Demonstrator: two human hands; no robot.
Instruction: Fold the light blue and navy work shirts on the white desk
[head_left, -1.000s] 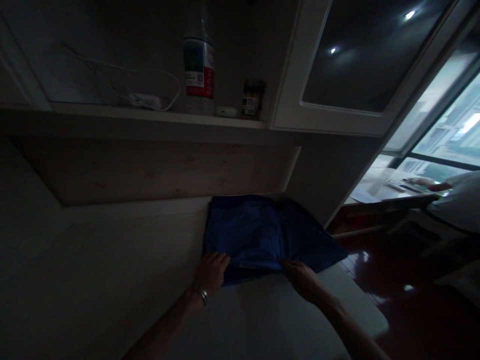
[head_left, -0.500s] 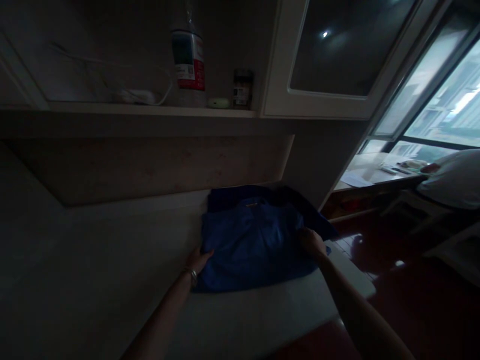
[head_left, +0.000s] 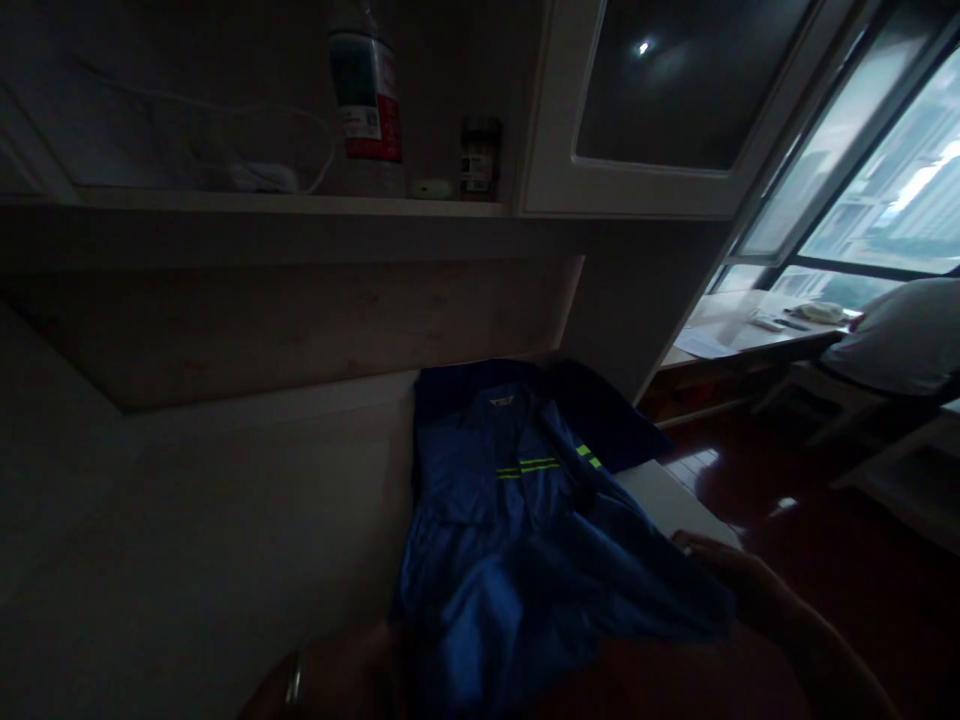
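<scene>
A blue work garment [head_left: 525,540] with yellow-green reflective stripes lies spread over the white surface [head_left: 225,520], its collar toward the wall. My right hand [head_left: 731,575] grips the garment's right lower edge, fingers curled over the cloth. My left hand [head_left: 345,670], with a bracelet on the wrist, sits at the garment's lower left edge near the bottom of the view; its fingers are hidden in the dark under the cloth.
A shelf [head_left: 262,205] above holds a bottle [head_left: 365,95], a cable, a small jar [head_left: 480,160] and a small oval object. A cabinet door [head_left: 660,110] hangs at upper right. Another person in white [head_left: 900,340] sits at a desk [head_left: 750,345] by the window.
The folded blue garment has been unfolded toward me, which shows its collar and reflective stripes. Both hands have drawn back and down with its lower edge. The view has shifted a little.
</scene>
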